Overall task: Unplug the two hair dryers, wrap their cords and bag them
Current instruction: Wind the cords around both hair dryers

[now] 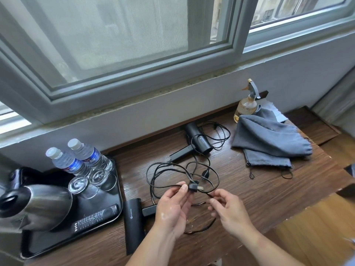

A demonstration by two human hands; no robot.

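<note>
Beneath the window, a wooden desk (249, 198) holds a black tray (117, 191). Just right of the tray lies one hair dryer (133, 225). Above it the left hand (172, 208) pinches a plug (193, 188) and the right hand (230, 214) pinches the cord (218, 176), likely to start coiling. The second dryer (199, 143) and grey bags (269, 139) wait farther right.

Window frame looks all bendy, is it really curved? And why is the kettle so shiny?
Head view: the wide-angle lens likely bows the window frame, most near the picture's edges. Head view: the kettle mirrors window daylight as pale glare. Head view: the plug in the left hand looks sharp.
</note>
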